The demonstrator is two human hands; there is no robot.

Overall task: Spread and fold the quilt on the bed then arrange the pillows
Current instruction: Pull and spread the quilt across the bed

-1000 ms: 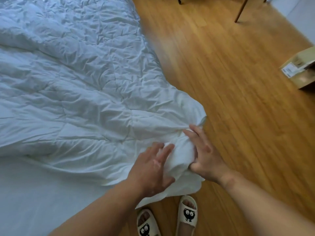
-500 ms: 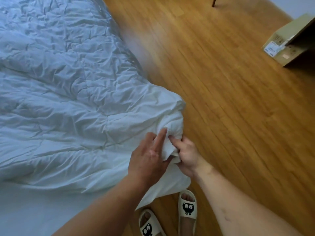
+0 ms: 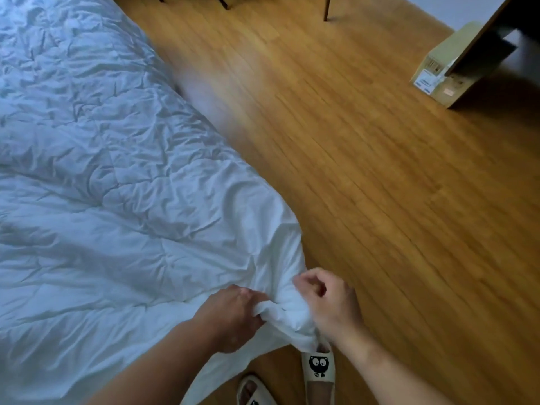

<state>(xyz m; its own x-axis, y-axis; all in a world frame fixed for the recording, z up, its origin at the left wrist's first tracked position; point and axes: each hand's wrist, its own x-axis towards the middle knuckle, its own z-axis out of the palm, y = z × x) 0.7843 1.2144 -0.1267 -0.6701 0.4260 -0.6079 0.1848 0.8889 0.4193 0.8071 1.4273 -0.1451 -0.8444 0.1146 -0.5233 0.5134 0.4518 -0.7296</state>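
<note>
Both hands clutch one bunched corner of the white quilt (image 3: pixel 122 217): the left hand (image 3: pixel 233 317) grips it from the bed side, and the right hand (image 3: pixel 330 302) curls round it, seemingly pinching. Ahead of the hands the quilt lies crumpled across the bed, neither spread nor folded; no pillows show.

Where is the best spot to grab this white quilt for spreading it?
Probably the quilt's near corner, the loose bunch hanging down toward the floor. Come from the floor side, as the left hand and right hand do now, gripping it together; the rest lies spread flat, with nothing to pinch.
</note>
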